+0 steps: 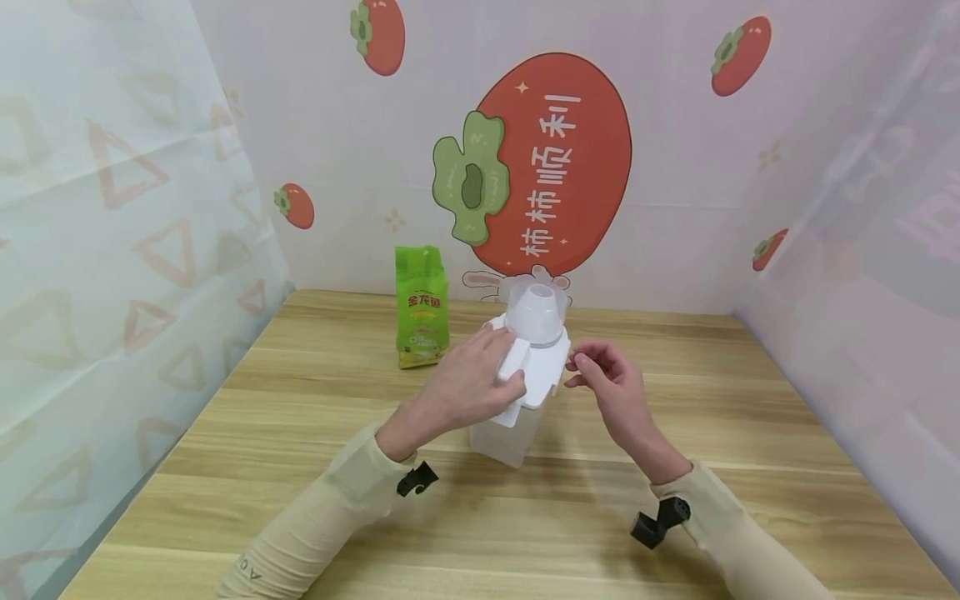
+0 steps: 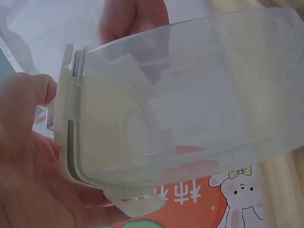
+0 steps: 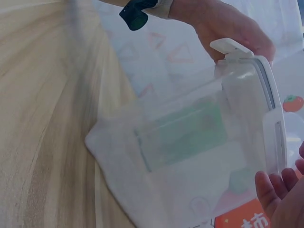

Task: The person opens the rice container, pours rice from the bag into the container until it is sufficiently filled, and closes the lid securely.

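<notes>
A tall translucent storage container (image 1: pixel 504 439) stands on the table, its base toward me. Its white lid (image 1: pixel 545 371) carries an upturned clear cup (image 1: pixel 537 310). My left hand (image 1: pixel 471 375) grips the lid from the left, thumb and fingers around its raised white part. In the right wrist view, a white latch (image 3: pixel 231 46) sticks out from the lid's edge beside the left hand. My right hand (image 1: pixel 617 392) is at the lid's right side, fingers loosely bent and fingertips close to the edge. Another latch (image 3: pixel 274 140) lies along that side near the right fingers (image 3: pixel 267 190).
A green packet (image 1: pixel 422 312) with Chinese print stands upright at the back, left of the container. The wooden table (image 1: pixel 675 375) is bordered by a printed cloth backdrop (image 1: pixel 337 142) with persimmons. Black camera mounts (image 1: pixel 660 522) sit on both sleeves.
</notes>
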